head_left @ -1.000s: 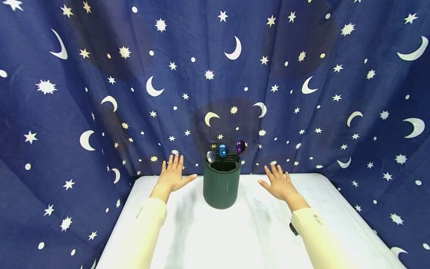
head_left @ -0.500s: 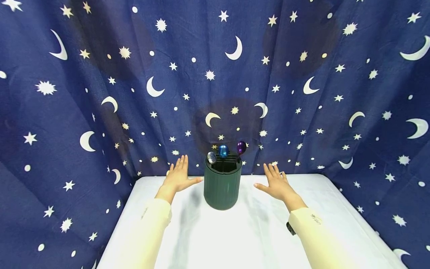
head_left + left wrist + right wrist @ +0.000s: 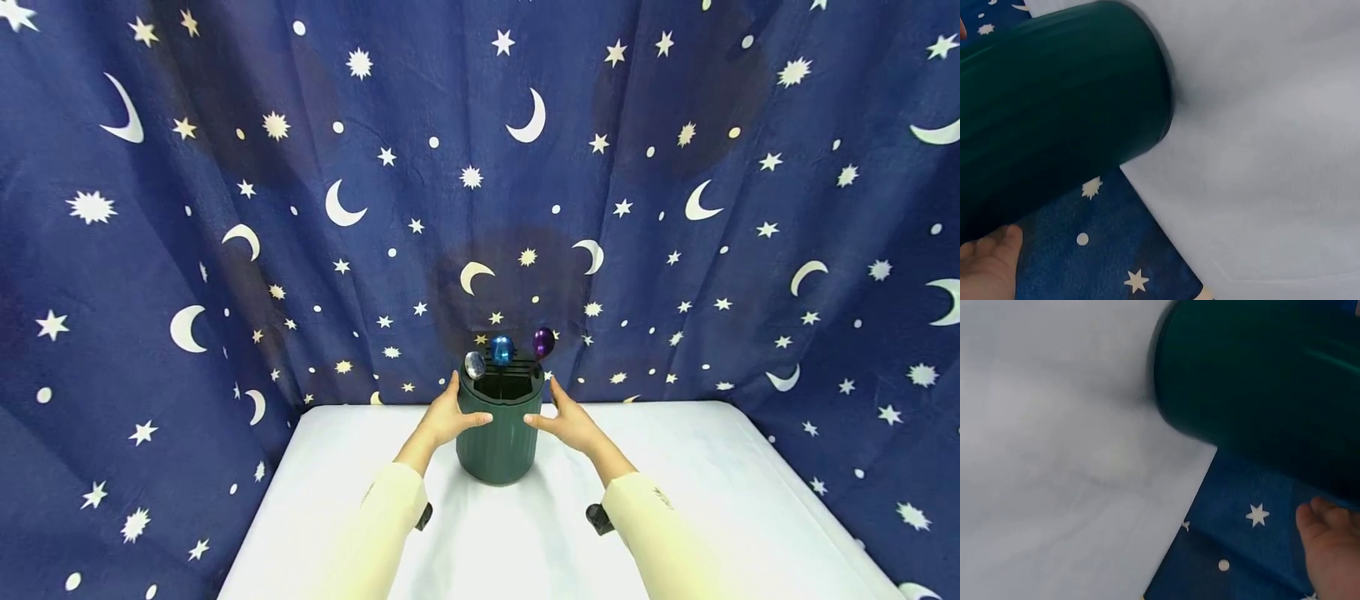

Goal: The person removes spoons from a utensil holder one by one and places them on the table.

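A dark green, ribbed cylindrical utensil holder point(image 3: 497, 450) stands upright near the back of the table. Three spoons stick up from it, bowls on top: a silver spoon point(image 3: 475, 365) at left, a blue spoon point(image 3: 502, 350) in the middle, a purple spoon point(image 3: 543, 342) at right. My left hand point(image 3: 444, 418) is at its left side, thumb across the front and the other fingers toward the back. On the opposite side my right hand point(image 3: 572, 423) mirrors this. In both wrist views the fingertips of the left hand point(image 3: 988, 265) and right hand point(image 3: 1335, 556) are right beside the holder's wall.
A white cloth point(image 3: 360, 467) covers the table. Close behind its back edge hangs a navy curtain point(image 3: 420, 125) with moons and stars, which also lines both sides. A dark wrist device point(image 3: 598, 518) shows under the right sleeve.
Both hands have moved inward from either side to the holder, their thumbs now overlapping its front. The head view has tipped slightly upward, and the holder stays on the table.
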Available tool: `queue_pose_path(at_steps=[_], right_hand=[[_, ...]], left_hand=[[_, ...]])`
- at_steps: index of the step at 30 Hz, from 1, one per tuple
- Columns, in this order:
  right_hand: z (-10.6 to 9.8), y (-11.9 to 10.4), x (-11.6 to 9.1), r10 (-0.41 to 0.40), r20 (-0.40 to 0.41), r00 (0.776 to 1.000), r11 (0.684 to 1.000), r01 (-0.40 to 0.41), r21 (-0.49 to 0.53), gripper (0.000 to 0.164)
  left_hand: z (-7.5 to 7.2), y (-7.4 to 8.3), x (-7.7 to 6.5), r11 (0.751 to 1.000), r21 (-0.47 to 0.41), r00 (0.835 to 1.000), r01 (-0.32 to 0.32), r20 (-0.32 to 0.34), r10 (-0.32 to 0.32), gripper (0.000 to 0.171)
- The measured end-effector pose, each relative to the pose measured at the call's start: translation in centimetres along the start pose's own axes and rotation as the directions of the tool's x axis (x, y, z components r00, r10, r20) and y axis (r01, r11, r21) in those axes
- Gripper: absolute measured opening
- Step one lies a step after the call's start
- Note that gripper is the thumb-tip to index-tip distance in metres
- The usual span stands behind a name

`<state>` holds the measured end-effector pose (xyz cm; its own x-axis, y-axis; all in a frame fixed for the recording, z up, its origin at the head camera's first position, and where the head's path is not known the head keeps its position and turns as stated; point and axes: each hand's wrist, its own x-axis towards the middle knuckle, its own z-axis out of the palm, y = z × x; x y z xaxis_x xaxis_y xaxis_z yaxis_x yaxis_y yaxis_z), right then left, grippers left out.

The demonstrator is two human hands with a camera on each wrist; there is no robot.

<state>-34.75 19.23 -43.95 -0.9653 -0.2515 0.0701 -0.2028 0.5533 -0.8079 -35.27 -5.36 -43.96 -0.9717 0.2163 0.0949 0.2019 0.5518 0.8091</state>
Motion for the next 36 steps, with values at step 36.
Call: queue_pose_path(at_steps=[36], right_hand=[[1.9,-2.1,-5.5,-0.007,-0.082,0.997,0.998,0.012,0.056,0.081]], left_hand=[[-0.1,1.2,-6.1,0.981,0.163,0.994,-0.101,-0.018,0.105,0.086]])
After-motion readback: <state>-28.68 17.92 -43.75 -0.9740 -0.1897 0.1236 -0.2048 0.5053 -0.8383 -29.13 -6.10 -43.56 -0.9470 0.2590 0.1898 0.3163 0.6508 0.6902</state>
